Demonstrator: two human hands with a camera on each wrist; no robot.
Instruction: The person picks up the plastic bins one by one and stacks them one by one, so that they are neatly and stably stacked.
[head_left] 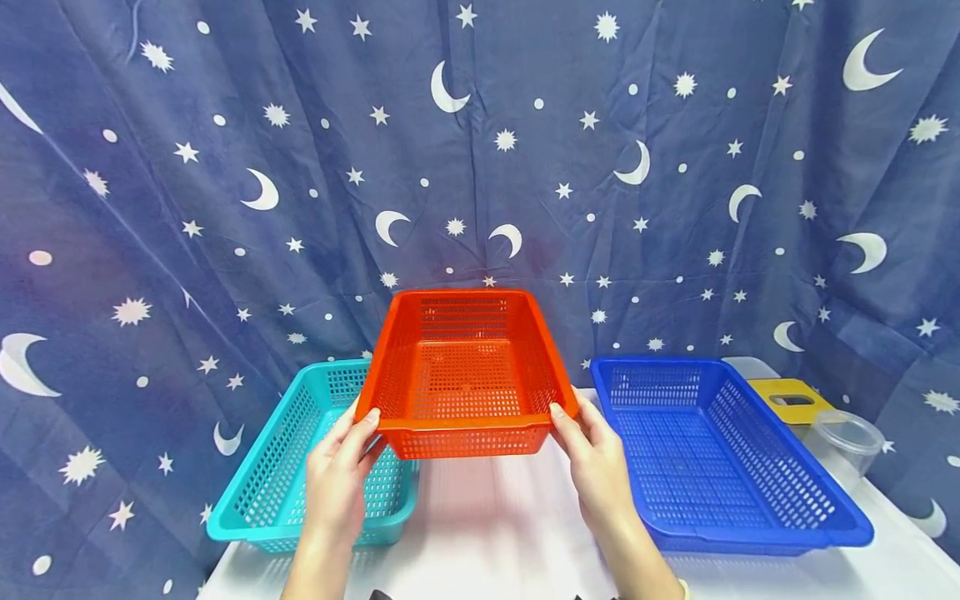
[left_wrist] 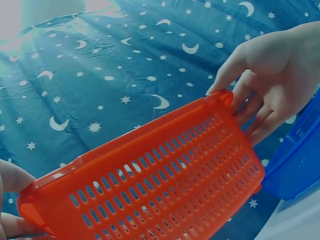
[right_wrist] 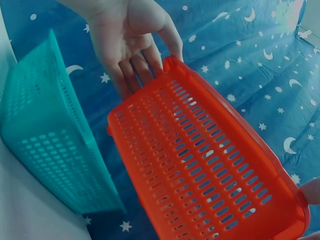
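Both hands hold up a red plastic basket (head_left: 468,379) above the table, one at each near corner. My left hand (head_left: 337,471) grips its left corner, thumb over the rim and fingers beneath. At the right corner, my right hand (head_left: 598,467) pinches the rim in the same way. The basket has slotted walls, tilts toward the head camera and shows nothing inside. In the left wrist view its slotted near wall (left_wrist: 160,175) stretches between the two hands. The right wrist view shows that wall (right_wrist: 200,155) too, with the left hand's fingers (right_wrist: 137,70) under the far corner.
A teal basket (head_left: 258,532) stands on the white table (head_left: 487,533) at the left, partly behind my left hand. To the right sits a blue basket (head_left: 750,537). Beyond it are a yellow item (head_left: 813,408) and a clear plastic tub (head_left: 851,437). A starry blue curtain (head_left: 480,183) hangs behind.
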